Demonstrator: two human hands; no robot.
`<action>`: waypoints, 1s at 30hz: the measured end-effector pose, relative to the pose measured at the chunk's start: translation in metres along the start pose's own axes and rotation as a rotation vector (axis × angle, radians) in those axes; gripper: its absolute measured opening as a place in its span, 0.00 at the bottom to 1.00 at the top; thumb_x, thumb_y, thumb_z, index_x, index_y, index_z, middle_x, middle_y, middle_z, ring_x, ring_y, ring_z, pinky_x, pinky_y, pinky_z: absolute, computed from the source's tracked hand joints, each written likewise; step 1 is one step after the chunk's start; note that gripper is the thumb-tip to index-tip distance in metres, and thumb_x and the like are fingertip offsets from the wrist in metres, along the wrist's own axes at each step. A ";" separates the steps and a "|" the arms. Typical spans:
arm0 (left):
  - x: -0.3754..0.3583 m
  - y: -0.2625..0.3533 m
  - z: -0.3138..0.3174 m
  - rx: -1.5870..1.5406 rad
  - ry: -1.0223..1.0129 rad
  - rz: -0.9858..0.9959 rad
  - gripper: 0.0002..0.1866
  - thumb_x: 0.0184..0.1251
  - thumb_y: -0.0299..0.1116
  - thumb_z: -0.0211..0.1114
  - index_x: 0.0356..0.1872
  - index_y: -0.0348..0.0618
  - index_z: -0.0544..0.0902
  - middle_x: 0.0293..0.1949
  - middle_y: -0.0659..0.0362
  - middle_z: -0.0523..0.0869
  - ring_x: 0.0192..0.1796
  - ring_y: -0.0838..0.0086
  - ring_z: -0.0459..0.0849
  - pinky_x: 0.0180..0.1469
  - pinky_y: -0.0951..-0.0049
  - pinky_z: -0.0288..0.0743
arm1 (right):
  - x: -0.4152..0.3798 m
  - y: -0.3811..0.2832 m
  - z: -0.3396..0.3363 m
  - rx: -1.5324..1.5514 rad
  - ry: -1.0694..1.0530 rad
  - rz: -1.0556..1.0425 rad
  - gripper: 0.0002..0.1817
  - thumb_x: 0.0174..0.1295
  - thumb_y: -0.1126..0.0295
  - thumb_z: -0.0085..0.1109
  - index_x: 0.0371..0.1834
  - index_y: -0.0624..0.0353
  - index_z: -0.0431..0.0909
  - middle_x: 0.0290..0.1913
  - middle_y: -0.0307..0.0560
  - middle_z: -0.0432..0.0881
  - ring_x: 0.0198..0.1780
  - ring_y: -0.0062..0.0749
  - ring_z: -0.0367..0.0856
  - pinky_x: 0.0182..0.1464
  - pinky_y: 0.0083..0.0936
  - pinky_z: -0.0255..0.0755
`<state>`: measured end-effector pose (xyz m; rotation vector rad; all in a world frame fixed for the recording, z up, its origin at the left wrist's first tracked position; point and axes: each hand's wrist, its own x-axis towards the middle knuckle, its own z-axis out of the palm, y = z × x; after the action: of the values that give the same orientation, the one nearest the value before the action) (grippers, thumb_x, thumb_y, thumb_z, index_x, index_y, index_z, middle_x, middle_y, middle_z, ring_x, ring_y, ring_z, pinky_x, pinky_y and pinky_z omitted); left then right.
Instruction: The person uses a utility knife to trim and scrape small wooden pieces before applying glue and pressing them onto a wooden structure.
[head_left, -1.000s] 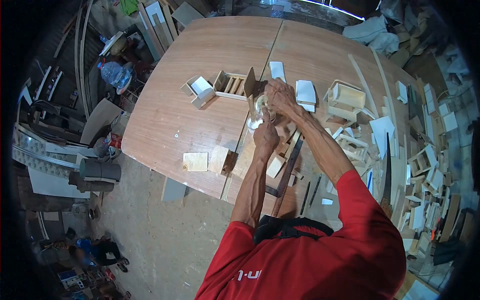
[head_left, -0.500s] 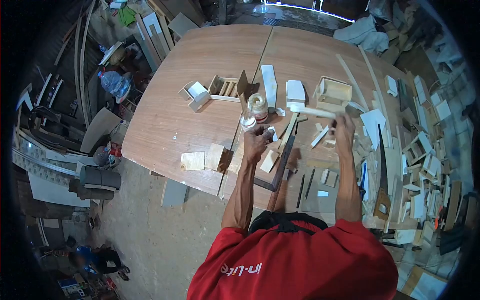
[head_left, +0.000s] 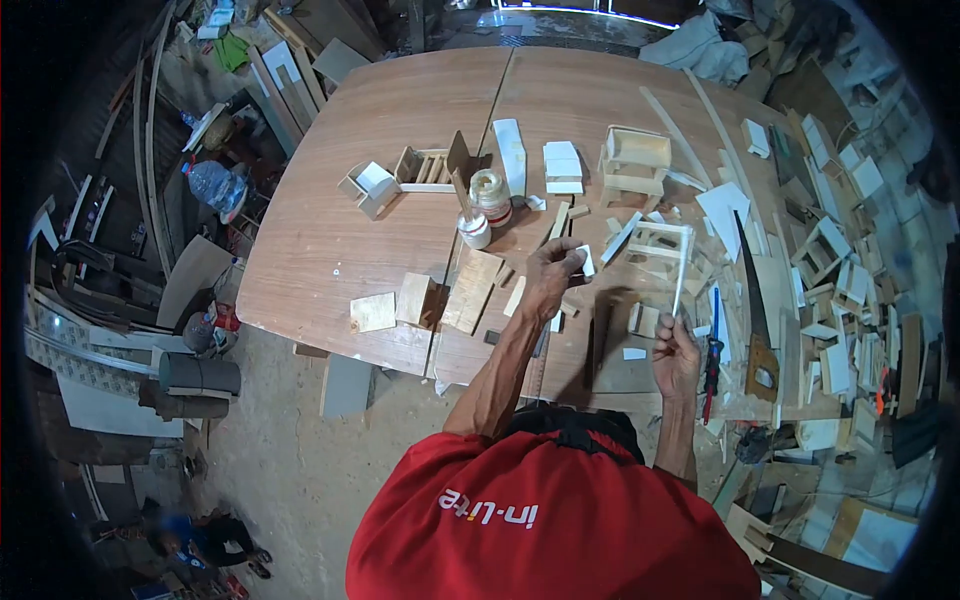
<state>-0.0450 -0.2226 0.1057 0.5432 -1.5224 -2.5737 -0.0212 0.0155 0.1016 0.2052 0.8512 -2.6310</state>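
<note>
Table [head_left: 300, 250]: wood-brown, a seam crossing its top, with my 2 hands in front of me at its near part.
Saw [head_left: 754, 295]: lying to the right of my right hand, wooden handle toward me.
Slatted box [head_left: 428, 168]: on the table's far left part.
Left hand [head_left: 552, 278]: thumb and fingers nearly together, pinching the white chip.
Right hand [head_left: 677, 352]: fingertips closed around the near end of the white stick.
Small frame [head_left: 650, 230]: on the table, beyond my right hand.
Jar [head_left: 490, 196]: lidless, beyond my left hand.
White pot [head_left: 474, 233]: just beside the jar, a brown strip [head_left: 461, 192] rising from it.
White stick [head_left: 683, 272]: pointing away from me; I cannot tell whether its far end touches the small frame.
White chip [head_left: 587, 262]: in my left hand, well apart from the stick.
</note>
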 end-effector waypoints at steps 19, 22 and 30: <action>-0.032 -0.046 0.068 0.057 -0.157 -0.170 0.08 0.62 0.20 0.58 0.42 0.36 0.80 0.31 0.60 0.81 0.30 0.75 0.79 0.38 0.72 0.78 | -0.044 -0.033 -0.024 -0.090 -0.105 -0.073 0.05 0.68 0.67 0.51 0.42 0.55 0.72 0.29 0.38 0.73 0.28 0.20 0.69 0.30 0.22 0.66; -0.035 -0.062 0.079 -0.068 -0.172 -0.109 0.06 0.63 0.21 0.58 0.40 0.37 0.79 0.32 0.60 0.81 0.31 0.74 0.79 0.35 0.72 0.77 | -0.051 -0.038 -0.024 -0.216 0.033 -0.109 0.04 0.69 0.66 0.50 0.39 0.54 0.70 0.28 0.37 0.72 0.25 0.18 0.67 0.27 0.19 0.65; -0.052 -0.089 0.106 -0.142 -0.161 -0.167 0.05 0.65 0.24 0.58 0.40 0.41 0.79 0.32 0.61 0.81 0.34 0.73 0.81 0.38 0.69 0.79 | -0.061 -0.050 -0.060 -0.399 -0.011 -0.150 0.05 0.71 0.63 0.46 0.41 0.50 0.67 0.23 0.32 0.66 0.19 0.09 0.58 0.18 0.08 0.52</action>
<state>-0.0256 -0.0765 0.0880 0.4756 -1.3770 -2.8896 0.0169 0.1068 0.0946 0.0216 1.4099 -2.5221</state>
